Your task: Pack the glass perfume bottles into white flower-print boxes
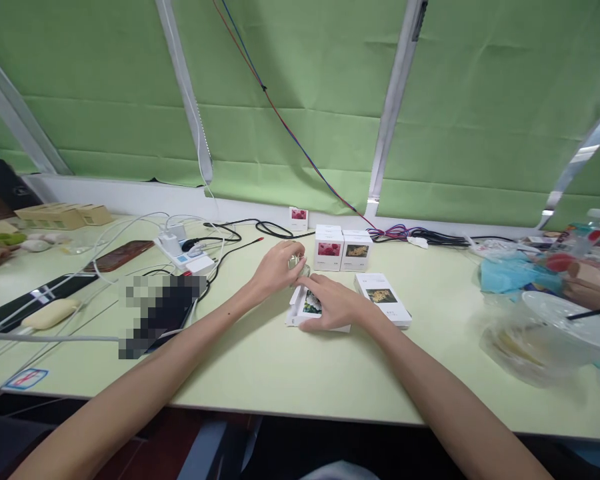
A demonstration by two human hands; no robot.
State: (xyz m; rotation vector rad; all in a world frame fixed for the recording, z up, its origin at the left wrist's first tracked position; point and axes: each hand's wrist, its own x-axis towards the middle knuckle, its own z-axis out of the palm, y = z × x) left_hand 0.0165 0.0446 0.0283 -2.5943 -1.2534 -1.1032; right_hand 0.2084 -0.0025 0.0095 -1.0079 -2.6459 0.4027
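— Bottle [300, 265]: is the left hand [275, 270] holding it?
— It is. The fingers are curling around a small clear bottle, gripping it just above the open end of a white box [307, 308] that is lying flat on the table [290, 373].

— And the right hand [333, 303]?
— It is pressing down on that box, fingers spread over its top and thumb along the near edge, clamping it to the table. The fingertips are nearly touching the bottle.

— So the hands are working close together?
— Almost touching, near the middle of the table.

— What is sitting around them?
— A second flat box [383, 299] is lying just to the right of the right hand. Behind the hands two upright boxes [343, 249] are standing side by side, touching. To the left a power strip [179, 253] with cables is lying well apart. At the far right another person's hand [593, 287] is resting near a clear plastic bowl [565, 320].
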